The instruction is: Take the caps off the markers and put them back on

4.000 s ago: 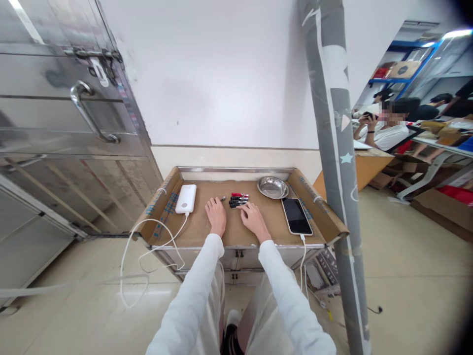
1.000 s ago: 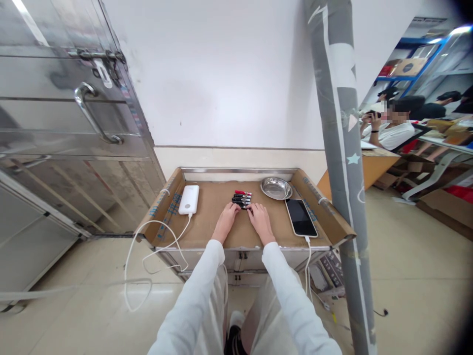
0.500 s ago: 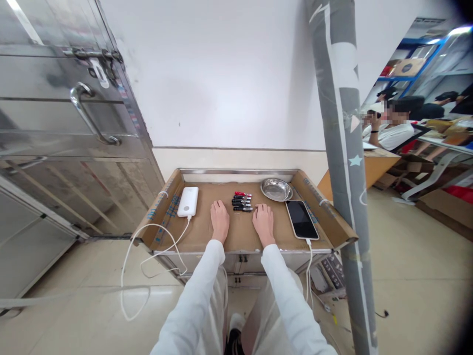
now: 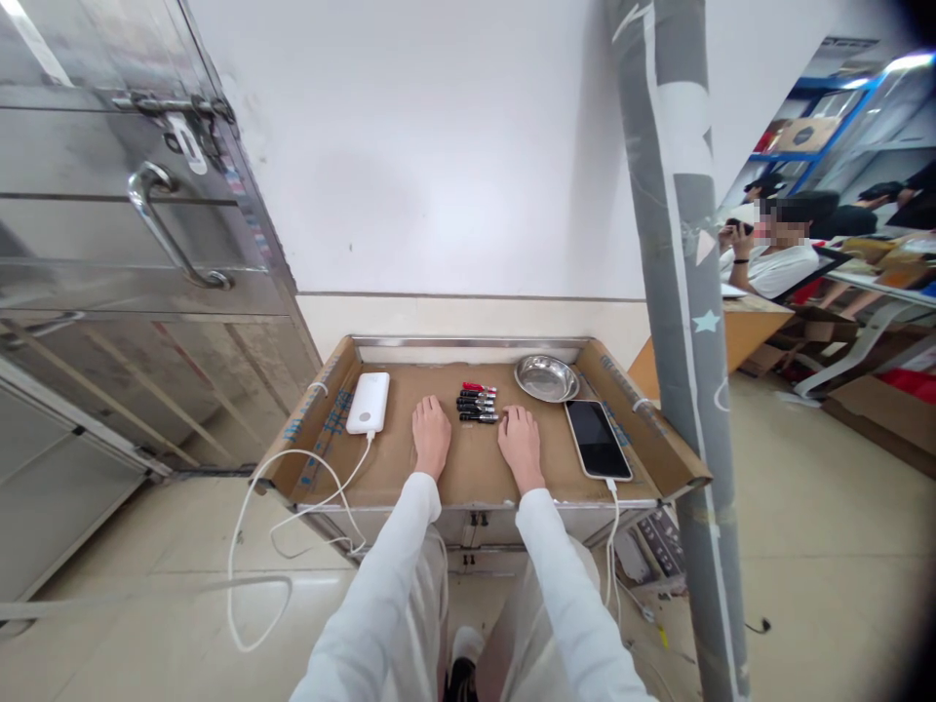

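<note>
My left hand [image 4: 431,436] lies palm down on the brown cardboard top [image 4: 479,478], holding nothing, its fingers stretched forward. To its right is a small stack of short pens side by side: a red pen [image 4: 479,387] at the back and several black pens [image 4: 477,405] in front of it. My right hand [image 4: 520,447] rests palm down just right of the pens, fingers forward and slightly bent, with nothing visible in it. Its fingertips are close to the ends of the pens, and whether they touch cannot be made out.
A white power bank [image 4: 368,402] with a cable lies at left. On the right are a round metal dish [image 4: 546,377] and a phone [image 4: 598,439] with its cable. Cardboard sides [image 4: 643,419] edge the top. A grey wrapped pole [image 4: 680,244] stands at right; a person [image 4: 775,263] sits beyond.
The view has shifted slightly. Both hands stay in place on the cardboard, and the pens have not moved.
</note>
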{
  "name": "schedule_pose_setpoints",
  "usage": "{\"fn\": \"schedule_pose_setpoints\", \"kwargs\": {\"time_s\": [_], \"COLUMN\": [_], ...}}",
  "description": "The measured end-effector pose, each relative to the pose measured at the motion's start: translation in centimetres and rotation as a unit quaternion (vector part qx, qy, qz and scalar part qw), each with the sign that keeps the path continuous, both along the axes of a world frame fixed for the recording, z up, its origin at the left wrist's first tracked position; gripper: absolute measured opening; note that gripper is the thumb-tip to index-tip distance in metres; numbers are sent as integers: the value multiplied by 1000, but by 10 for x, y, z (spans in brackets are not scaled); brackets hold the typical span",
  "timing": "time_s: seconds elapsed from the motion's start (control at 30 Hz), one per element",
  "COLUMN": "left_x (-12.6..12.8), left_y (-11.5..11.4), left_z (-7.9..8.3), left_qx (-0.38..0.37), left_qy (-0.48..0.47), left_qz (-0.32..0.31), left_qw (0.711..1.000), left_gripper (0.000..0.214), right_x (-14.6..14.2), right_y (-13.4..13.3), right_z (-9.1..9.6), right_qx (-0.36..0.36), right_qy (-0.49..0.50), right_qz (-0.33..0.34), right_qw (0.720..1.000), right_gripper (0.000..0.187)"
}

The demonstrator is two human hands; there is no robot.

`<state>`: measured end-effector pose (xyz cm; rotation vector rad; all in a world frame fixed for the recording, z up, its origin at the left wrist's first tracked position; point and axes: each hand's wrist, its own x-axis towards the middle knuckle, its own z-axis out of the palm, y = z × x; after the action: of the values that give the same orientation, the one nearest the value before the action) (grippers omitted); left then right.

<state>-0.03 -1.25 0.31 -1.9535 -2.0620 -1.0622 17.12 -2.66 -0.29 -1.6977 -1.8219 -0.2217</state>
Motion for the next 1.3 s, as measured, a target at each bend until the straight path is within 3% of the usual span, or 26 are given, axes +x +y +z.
{"fn": "schedule_pose_setpoints", "kwargs": {"time_s": [0.23, 0.53, 0.63, 0.73, 0.8, 1.13, 1.3], "left_x": [0, 1, 1, 2, 3, 1, 1], "left_y": [-3, -6, -11, -16, -18, -19, -14], "left_z": [0, -2, 0, 2, 2, 2, -4], "left_qx": [-30, 1, 6, -8, -22, -34, -40], "left_qy": [55, 21, 23, 29, 31, -1, -61], "left_qz": [11, 6, -72, -190, -225, -265, -277], "left_qw": [998, 1000, 997, 981, 974, 964, 958], "left_gripper": [25, 25, 23, 19, 17, 11, 9], "right_x": [-1, -5, -7, -7, -7, -7, -6], "right_y": [-2, -2, -4, -6, -7, -2, -2], "right_z": [3, 2, 8, 14, 15, 5, 4], "right_qx": [-20, 10, 20, 17, 10, -16, -19], "right_qy": [-15, 8, 27, 26, 14, 0, -13], "right_qz": [-5, -13, 5, 69, 110, 141, 142], "right_qw": [1000, 1000, 999, 997, 994, 990, 990], "right_gripper": [22, 30, 33, 25, 22, 17, 14]}}
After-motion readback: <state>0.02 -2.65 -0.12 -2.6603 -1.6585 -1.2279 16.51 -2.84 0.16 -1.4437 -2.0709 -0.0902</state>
